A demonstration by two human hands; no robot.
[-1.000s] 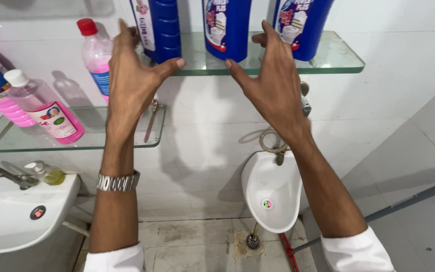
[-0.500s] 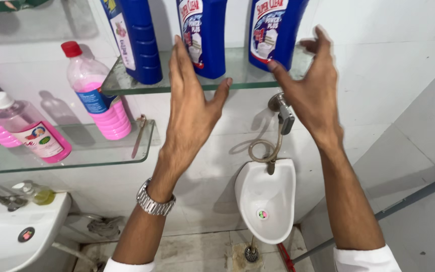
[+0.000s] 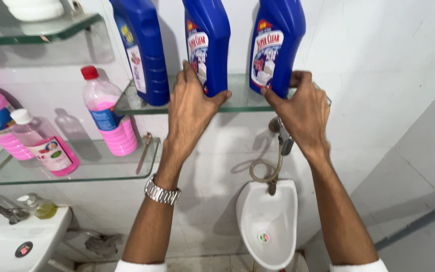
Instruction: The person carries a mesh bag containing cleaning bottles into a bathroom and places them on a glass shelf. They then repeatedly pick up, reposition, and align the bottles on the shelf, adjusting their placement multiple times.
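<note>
Change: both hands have risen from open air to the blue bottles on the upper glass shelf (image 3: 237, 103); earlier they were spread and held nothing.
Left hand (image 3: 190, 108): fingers and thumb wrapped round the base of the middle blue bottle (image 3: 208, 43); wrist carries a metal watch (image 3: 162, 193).
Right hand (image 3: 303, 108): clamped on the base of the right blue bottle (image 3: 278, 45), thumb at front, fingers behind.
Bottle position: both stand upright on the shelf, just beside each other; a third blue bottle (image 3: 142, 50) stands apart at the shelf's left end.
Surface and room: white tiled wall, glass shelves at several heights.
Hidden: bottle tops cut off by the frame edge; the right hand's fingertips lie behind its bottle.
Lower shelf (image 3: 101, 168): pink liquid bottles, one with a red cap (image 3: 105, 113), one with a white cap (image 3: 44, 146).
Below: white urinal (image 3: 268, 221) with hose and spray head (image 3: 284, 141) partly behind the right wrist; white basin (image 3: 11, 247) at lower left.
</note>
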